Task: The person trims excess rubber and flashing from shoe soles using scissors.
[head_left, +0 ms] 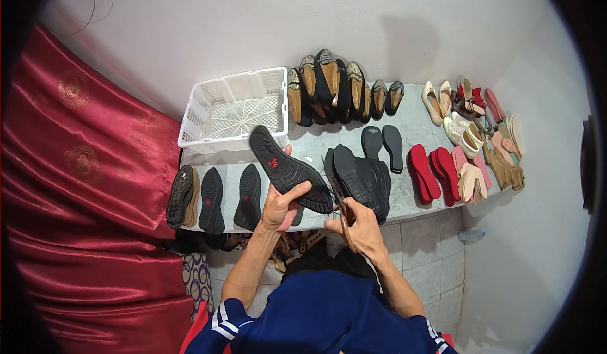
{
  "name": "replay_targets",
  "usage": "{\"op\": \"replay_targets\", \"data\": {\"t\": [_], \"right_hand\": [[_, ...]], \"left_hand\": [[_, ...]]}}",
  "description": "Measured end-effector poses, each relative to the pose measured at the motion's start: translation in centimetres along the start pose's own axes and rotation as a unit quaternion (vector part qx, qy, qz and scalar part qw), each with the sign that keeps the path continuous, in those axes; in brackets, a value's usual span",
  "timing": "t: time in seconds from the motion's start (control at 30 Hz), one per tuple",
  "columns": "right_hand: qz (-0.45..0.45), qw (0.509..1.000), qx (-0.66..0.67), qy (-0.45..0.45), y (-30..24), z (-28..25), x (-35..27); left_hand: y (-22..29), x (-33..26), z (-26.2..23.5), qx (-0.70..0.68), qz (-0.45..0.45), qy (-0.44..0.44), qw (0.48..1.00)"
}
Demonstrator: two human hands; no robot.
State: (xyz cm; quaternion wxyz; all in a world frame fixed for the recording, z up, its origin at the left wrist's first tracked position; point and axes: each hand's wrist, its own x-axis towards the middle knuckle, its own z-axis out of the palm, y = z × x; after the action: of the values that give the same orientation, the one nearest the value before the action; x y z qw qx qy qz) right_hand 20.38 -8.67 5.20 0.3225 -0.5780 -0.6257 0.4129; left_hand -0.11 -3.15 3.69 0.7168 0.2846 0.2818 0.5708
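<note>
My left hand [280,206] grips a long black shoe sole [288,168] with a small red mark, holding it tilted above the grey table's [411,129] front edge. Close beside it on the right, my right hand [360,225] is closed around a thin tool [341,208] whose tip points up toward the heel end of the sole. A pile of black soles [363,177] lies just beyond my right hand.
An empty white plastic basket [232,108] stands at the table's back left. Three dark soles [212,199] lie at the left front. Finished shoes [341,88] line the wall; red soles [433,173] and beige shoes [471,117] lie right. Red cloth [88,196] hangs left.
</note>
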Motion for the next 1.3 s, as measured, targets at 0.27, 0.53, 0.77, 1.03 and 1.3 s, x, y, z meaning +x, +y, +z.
{"op": "replay_targets", "data": {"t": [0.27, 0.53, 0.77, 1.03, 1.3], "right_hand": [[0.014, 0.997, -0.075, 0.010, -2.5, -1.6, -0.2], [-0.027, 0.993, -0.103, 0.045, -2.6, -1.8, -0.1], [-0.030, 0.992, -0.116, 0.039, -2.3, -1.8, 0.1], [-0.051, 0.991, -0.121, 0.037, -2.6, -2.4, -0.1], [-0.030, 0.992, -0.121, 0.019, -2.4, -2.8, 0.0]], "left_hand": [[0.6, 0.1, 0.2, 0.042, 0.000, -0.027, 0.999], [0.1, 0.1, 0.0, 0.039, -0.015, -0.044, 0.998], [0.4, 0.1, 0.5, 0.018, -0.005, -0.046, 0.999], [1.1, 0.6, -0.5, 0.057, -0.007, -0.061, 0.996], [1.4, 1.1, -1.1, 0.062, -0.020, -0.082, 0.995]]}}
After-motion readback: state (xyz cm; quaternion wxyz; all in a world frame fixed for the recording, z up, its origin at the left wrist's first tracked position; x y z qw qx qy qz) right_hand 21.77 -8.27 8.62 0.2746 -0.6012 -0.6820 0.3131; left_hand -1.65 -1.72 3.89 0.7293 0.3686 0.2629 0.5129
